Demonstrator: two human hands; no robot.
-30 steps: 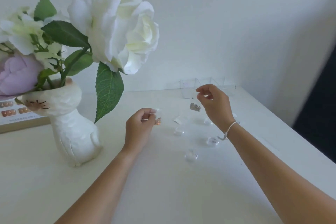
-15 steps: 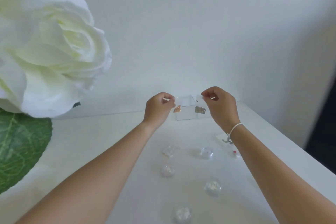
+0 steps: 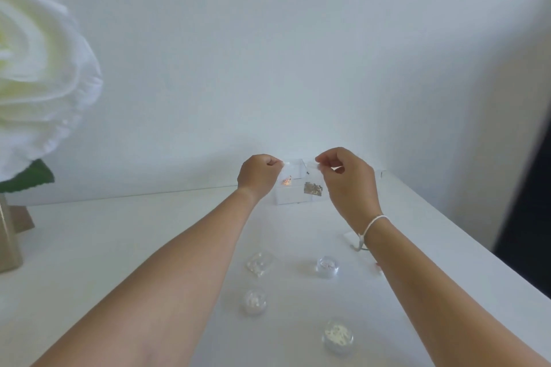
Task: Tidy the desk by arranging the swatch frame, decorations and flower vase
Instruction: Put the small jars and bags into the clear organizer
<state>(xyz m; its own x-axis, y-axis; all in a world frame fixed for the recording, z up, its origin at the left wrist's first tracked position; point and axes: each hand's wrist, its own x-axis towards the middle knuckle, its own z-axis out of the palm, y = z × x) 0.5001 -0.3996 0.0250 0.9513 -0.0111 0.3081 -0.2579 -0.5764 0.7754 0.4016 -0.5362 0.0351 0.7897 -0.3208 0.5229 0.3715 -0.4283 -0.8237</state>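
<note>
My left hand (image 3: 260,174) pinches a small clear packet with copper-coloured flakes (image 3: 286,180). My right hand (image 3: 348,180) pinches a second clear packet holding dark silver flakes (image 3: 313,188). Both packets hang over a clear acrylic box (image 3: 293,198) at the back of the white desk (image 3: 119,247). Several small clear jars of decorations lie nearer to me, among them one (image 3: 327,266), one (image 3: 254,301) and one (image 3: 337,336). A big white rose (image 3: 38,80) of the flower vase fills the left edge; the vase itself is out of view.
A gold-brown frame edge (image 3: 9,244) stands at the far left under the rose's green leaf (image 3: 29,177). The white wall runs behind the desk. The desk's right edge drops off beside a dark area (image 3: 524,188). A small clear packet (image 3: 259,264) lies flat mid-desk.
Both hands have carried their packets from mid-desk back to over the clear box. The view has moved forward and to the right, so the vase body dropped out of frame.
</note>
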